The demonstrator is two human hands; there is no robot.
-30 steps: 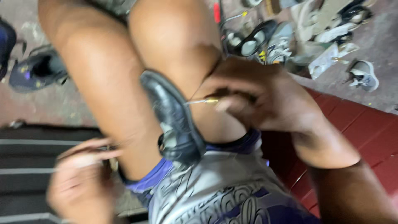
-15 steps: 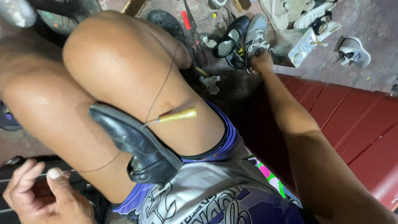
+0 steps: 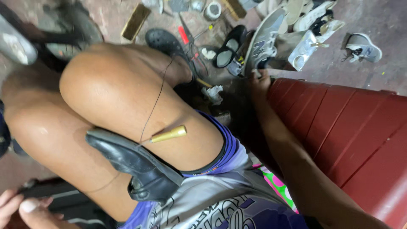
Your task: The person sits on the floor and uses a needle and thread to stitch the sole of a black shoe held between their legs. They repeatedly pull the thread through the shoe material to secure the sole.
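A black leather shoe (image 3: 135, 165) is clamped between my bare thighs, sole side up. An awl with a brass-coloured handle (image 3: 168, 135) sticks in its edge, with no hand on it. A dark thread (image 3: 156, 99) runs from the awl up over my knee. My right hand (image 3: 258, 80) is stretched far out to the floor, fingertips down beside a grey sneaker (image 3: 265, 40); whether it grips anything is hidden. My left hand (image 3: 19, 208) lies at the lower left corner, partly cut off, fingers loosely bent near a thin thread crossing my thigh.
A dark red ribbed box or bench (image 3: 347, 127) stands to the right under my arm. Several shoes and sandals lie on the floor ahead, among them a white sneaker (image 3: 363, 46) and a black slip-on (image 3: 229, 51). A wooden block (image 3: 135, 21) and small tools lie beyond my knee.
My right hand has let go of the awl and reached out to the floor by the grey sneaker. The awl stays stuck in the shoe. My left hand dropped lower left.
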